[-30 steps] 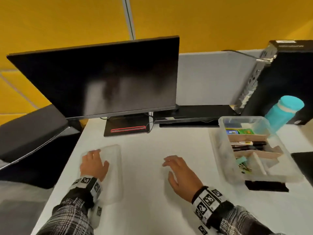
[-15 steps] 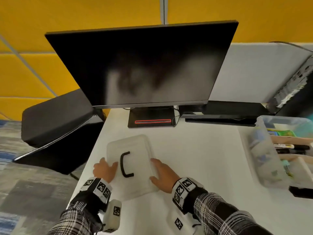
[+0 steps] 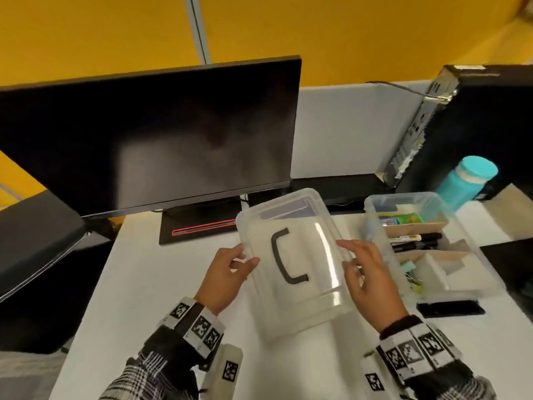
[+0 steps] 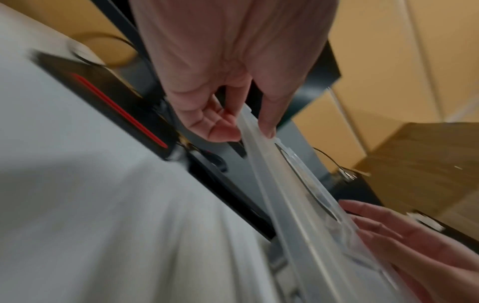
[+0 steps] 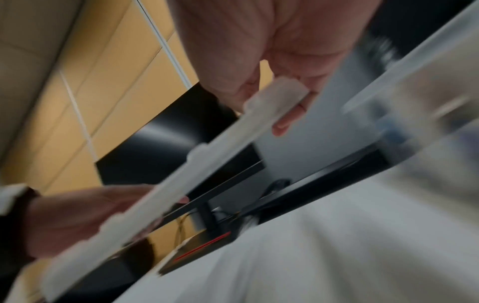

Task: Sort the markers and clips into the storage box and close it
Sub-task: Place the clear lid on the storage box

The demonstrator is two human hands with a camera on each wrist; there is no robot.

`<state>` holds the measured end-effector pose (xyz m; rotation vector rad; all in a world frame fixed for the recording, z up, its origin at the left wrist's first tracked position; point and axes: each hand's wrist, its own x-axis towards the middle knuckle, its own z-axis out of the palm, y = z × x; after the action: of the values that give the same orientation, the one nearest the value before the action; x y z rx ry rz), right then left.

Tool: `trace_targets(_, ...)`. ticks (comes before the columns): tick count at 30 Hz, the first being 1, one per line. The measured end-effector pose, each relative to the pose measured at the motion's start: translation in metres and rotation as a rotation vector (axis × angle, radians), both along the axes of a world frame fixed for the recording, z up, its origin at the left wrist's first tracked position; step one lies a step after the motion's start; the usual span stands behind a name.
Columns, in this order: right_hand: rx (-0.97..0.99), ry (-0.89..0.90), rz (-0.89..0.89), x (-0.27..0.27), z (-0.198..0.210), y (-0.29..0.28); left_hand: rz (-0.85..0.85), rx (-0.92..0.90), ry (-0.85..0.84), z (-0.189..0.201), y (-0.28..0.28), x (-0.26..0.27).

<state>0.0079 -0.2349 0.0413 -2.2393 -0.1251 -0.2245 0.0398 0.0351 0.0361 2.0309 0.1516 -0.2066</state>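
Observation:
A clear plastic lid (image 3: pixel 314 264) with a black handle (image 3: pixel 284 259) hangs in the air over the white desk, held by both hands. My left hand (image 3: pixel 227 272) pinches its left edge, thumb on top (image 4: pixel 267 123). My right hand (image 3: pixel 366 272) grips its right edge, fingers under the rim (image 5: pixel 285 114). The lid (image 4: pixel 293 194) (image 5: pixel 181 174) is tilted. To the right stands the open clear storage box (image 3: pixel 372 206) with cardboard dividers; black markers (image 3: pixel 415 241) lie in one section and clips (image 3: pixel 411 272) in another.
A dark monitor (image 3: pixel 150 140) on a stand with a red line (image 3: pixel 202 226) fills the back left. A computer tower (image 3: pixel 476 125) and teal bottle (image 3: pixel 467 180) stand at the back right. A black flat object (image 3: pixel 450 308) lies just in front of the box.
Both hands have lifted the lid off the desk's left side and carried it to the right, towards the storage box. The head view swung back right.

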Motion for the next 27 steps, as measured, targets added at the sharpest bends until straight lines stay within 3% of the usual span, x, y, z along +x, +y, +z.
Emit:
trace_targets(6, -0.135, -0.073, -0.287, -0.019, 0.005, -0.116, -0.225, -0.042, -0.089, 0.01, -0.147, 0.025)
trace_targets(12, -0.228, -0.031, -0.392, -0.015, -0.002, -0.193, -0.289, 0.021, -0.105, 0.008, -0.236, 0.044)
trace_targets(16, -0.279, 0.068, -0.398, -0.005, -0.016, -0.213, -0.29, 0.107, -0.139, 0.0, -0.264, 0.054)
trace_targets(27, -0.279, 0.217, -0.128, 0.012, -0.019, -0.224, -0.272, 0.177, -0.093, -0.015, -0.269, 0.061)
